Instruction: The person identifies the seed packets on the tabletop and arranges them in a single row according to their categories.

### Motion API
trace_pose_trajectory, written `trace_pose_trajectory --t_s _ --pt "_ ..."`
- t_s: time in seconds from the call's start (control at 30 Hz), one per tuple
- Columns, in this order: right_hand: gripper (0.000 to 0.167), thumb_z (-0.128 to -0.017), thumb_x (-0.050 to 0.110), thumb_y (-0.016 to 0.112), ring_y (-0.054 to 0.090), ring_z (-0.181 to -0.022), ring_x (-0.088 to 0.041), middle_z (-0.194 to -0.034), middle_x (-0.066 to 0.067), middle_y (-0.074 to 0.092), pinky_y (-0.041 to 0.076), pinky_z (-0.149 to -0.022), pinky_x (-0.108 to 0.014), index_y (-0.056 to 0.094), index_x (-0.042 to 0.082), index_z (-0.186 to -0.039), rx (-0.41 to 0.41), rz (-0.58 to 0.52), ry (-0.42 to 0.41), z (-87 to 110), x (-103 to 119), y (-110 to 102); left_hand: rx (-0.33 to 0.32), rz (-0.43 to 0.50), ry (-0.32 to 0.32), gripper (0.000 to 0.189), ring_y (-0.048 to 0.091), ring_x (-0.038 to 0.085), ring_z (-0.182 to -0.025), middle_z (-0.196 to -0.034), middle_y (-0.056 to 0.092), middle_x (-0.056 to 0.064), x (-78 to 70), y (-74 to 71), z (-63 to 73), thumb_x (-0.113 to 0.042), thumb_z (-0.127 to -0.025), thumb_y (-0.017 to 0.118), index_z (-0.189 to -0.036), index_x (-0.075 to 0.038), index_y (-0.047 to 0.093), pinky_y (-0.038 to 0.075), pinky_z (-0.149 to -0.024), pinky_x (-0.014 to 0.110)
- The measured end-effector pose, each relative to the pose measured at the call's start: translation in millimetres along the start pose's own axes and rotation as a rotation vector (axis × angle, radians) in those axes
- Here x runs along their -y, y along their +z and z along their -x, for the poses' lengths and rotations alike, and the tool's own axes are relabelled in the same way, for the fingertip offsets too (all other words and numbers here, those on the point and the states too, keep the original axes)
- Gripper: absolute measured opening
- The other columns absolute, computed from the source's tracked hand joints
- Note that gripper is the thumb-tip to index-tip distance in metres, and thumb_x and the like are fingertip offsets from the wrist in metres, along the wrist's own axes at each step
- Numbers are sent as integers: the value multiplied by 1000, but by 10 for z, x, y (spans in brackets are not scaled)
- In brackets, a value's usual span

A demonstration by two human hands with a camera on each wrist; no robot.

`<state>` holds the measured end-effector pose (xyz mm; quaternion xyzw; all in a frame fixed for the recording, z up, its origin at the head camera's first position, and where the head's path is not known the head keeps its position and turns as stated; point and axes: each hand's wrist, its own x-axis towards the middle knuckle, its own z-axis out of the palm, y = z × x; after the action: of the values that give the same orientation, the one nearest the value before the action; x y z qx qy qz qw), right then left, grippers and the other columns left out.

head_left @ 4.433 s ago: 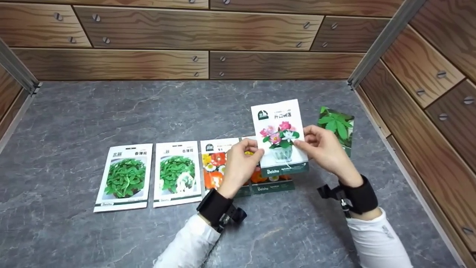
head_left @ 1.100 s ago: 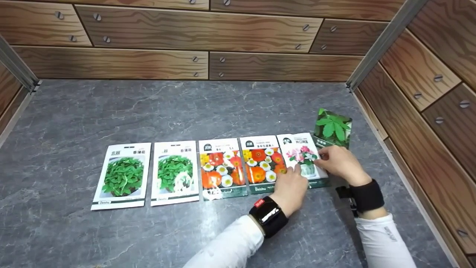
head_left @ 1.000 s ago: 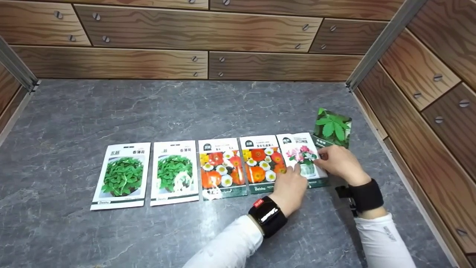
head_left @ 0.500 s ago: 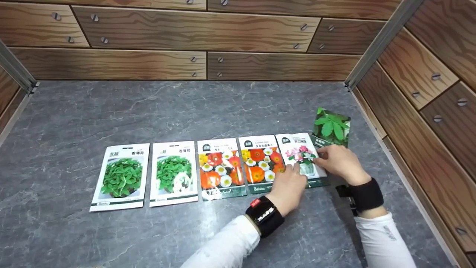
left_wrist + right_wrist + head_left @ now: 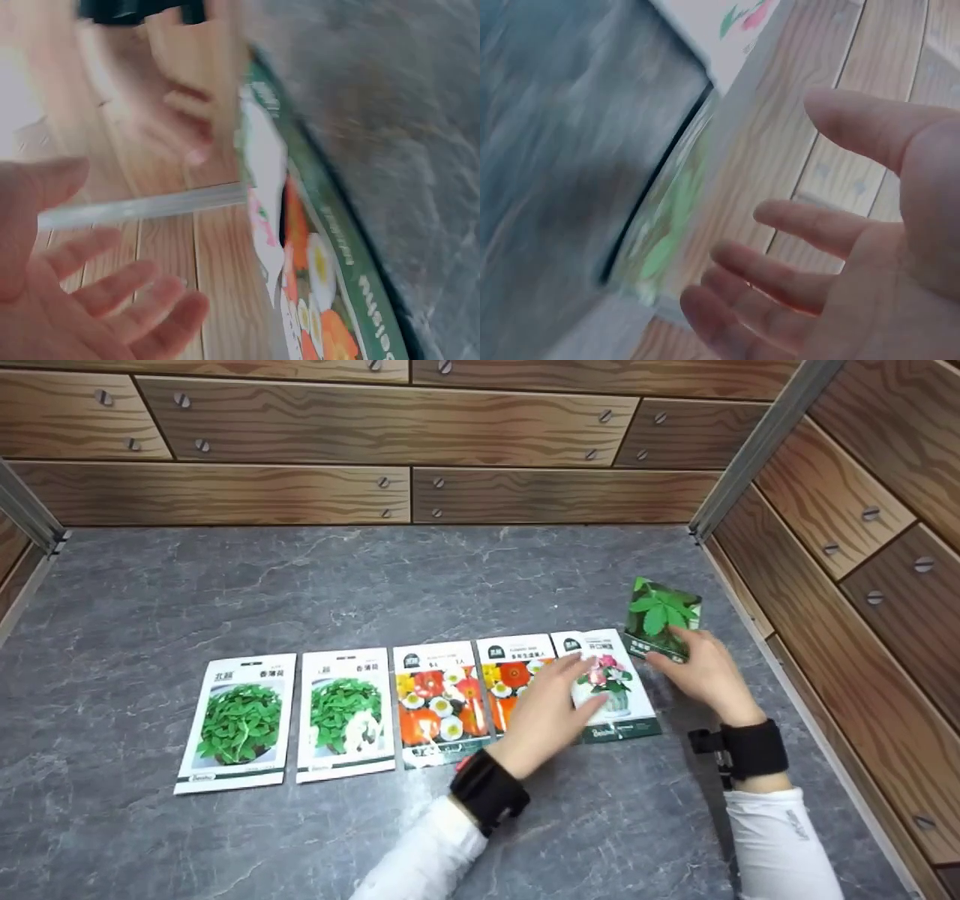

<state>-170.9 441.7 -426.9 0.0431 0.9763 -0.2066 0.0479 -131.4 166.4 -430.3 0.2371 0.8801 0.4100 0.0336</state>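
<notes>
My left hand hovers with parted fingers over the lotus seed packet and the poppy packet beside it. In the left wrist view its fingers are spread and hold nothing. My right hand reaches to the green-leaf seed packet, which lies tilted at the row's right end. Its fingertips overlap that packet's lower part in the head view; whether they touch it I cannot tell. The right wrist view shows the right fingers apart and bare.
Left of the hands lie another poppy packet and two mint packets, one at the far left and one beside it. Wood-patterned walls border the grey marbled table at the back and right.
The lotus packet, earlier held up in both hands, now lies flat at the row's right. Since half a second ago, both hands have come off it; the right moved up to the green-leaf packet.
</notes>
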Motion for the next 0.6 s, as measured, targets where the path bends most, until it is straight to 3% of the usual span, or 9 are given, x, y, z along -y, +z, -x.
trace_pose_trajectory --t_s 0.07,0.17,0.43,0.6 --pt "89 -103 51 60 28 -145 -68 -159 -48 27 26 -119 -79 29 -9 -160 16 1 48 -19 -114 -26 -41 106 -28 50 56 29 -145 -155 60 11 35 -72 19 -33 -103 67 -149 -13 60 46 -122 46" --pt "96 -104 53 57 21 -148 -69 -160 -51 19 22 -121 -79 19 -13 -161 57 0 110 -62 -234 -38 -79 189 -53 47 58 28 -143 -151 63 11 97 -162 64 -31 -103 66 -146 -11 62 47 -121 45" --pt "94 -105 54 52 34 -144 -66 -157 -49 29 31 -120 -74 19 -16 -159 82 -33 164 -242 -289 0 -105 287 -63 43 63 29 -133 -148 65 12 194 -320 119 -28 -106 63 -145 -11 63 53 -112 43" --pt "101 -102 60 54 43 -136 -66 -150 -50 38 39 -114 -75 21 -17 -157 38 39 213 -311 -245 4 -142 325 -66 40 65 30 -128 -144 67 12 206 -400 106 -26 -106 62 -143 -9 64 54 -106 42"
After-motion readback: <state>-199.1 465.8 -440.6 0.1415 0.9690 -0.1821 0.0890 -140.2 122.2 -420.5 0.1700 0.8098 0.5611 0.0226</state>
